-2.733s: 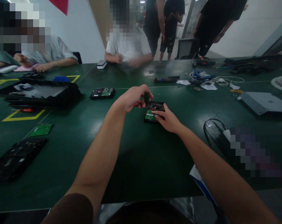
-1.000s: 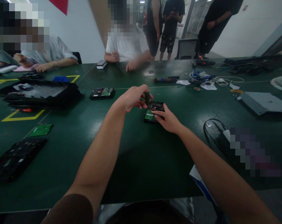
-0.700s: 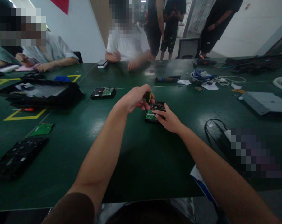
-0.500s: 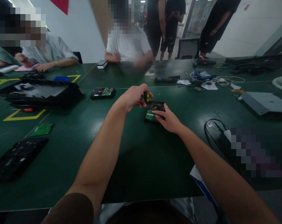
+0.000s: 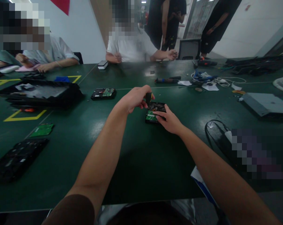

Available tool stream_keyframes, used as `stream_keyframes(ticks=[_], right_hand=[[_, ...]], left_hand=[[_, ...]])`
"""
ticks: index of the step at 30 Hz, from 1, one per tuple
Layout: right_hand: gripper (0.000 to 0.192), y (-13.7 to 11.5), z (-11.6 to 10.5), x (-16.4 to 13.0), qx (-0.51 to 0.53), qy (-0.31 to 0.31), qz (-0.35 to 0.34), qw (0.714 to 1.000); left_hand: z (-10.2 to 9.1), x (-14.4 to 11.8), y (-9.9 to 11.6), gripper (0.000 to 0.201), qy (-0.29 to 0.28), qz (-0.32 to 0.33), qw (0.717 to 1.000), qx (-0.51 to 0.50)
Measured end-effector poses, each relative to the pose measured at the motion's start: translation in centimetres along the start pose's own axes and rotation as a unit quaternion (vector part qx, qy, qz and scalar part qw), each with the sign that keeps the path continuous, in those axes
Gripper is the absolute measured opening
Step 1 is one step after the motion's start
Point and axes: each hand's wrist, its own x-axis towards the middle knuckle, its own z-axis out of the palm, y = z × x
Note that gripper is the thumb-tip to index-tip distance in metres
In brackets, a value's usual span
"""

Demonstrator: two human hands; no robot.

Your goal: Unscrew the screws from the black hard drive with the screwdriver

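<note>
A hard drive lies on the green table in front of me, its dark metal underside and green circuit board facing up. My left hand is closed around the short handle of a screwdriver, held upright over the drive's far left part. The screwdriver's tip is too small to make out. From the right side, my right hand grips the drive, with fingers across the board and one digit at the far right corner. Another hard drive rests on the table to the left.
At left are a black tray, a loose green circuit board and a black panel. A grey metal box sits at right, near cables and a dark tool. Other people sit and stand across the table.
The screwdriver handle has turned in my left hand, so its yellow marking no longer faces me. My right hand and the drive stay put. The person opposite has stretched an arm out.
</note>
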Motion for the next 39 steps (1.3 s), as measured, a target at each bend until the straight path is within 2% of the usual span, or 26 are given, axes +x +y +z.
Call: stream_keyframes(ticks=[8,11,15,20,24,27,29,34,39], right_hand=[[0.040,0.6,0.4,0.2,-0.002,0.008,-0.009,1.000],[0.041,0.5,0.3,0.1,-0.004,0.005,-0.008,1.000],[0.040,0.2,0.1,0.1,-0.001,0.002,-0.008,1.000],[0.041,0.1,0.1,0.1,-0.002,0.000,0.001,1.000],[0.041,0.2,0.1,0.1,-0.006,0.000,0.001,1.000],[0.040,0.2,0.1,0.1,-0.006,0.003,-0.002,1.000],[0.040,0.2,0.1,0.1,-0.006,0.004,-0.003,1.000],[0.040,-0.1,0.1,0.1,-0.005,0.003,0.002,1.000],[0.041,-0.1,0.1,0.1,-0.006,0.001,-0.002,1.000]], left_hand=[[0.2,0.1,-0.3,0.034,-0.064,-0.035,0.994,-0.082],[0.5,0.2,-0.4,0.032,-0.071,-0.039,0.992,-0.100],[0.6,0.5,-0.7,0.032,-0.026,-0.021,0.997,-0.065],[0.2,0.9,-1.0,0.036,0.056,0.044,0.997,0.019],[0.3,1.0,-1.0,0.026,0.096,0.104,0.990,0.029],[0.7,1.3,-1.1,0.014,0.123,0.157,0.980,-0.005],[1.1,1.6,-1.3,0.009,0.119,0.171,0.977,-0.051],[2.3,2.6,-2.0,0.009,0.080,0.145,0.966,-0.197],[2.6,2.0,-1.9,0.013,0.057,0.126,0.968,-0.208]])
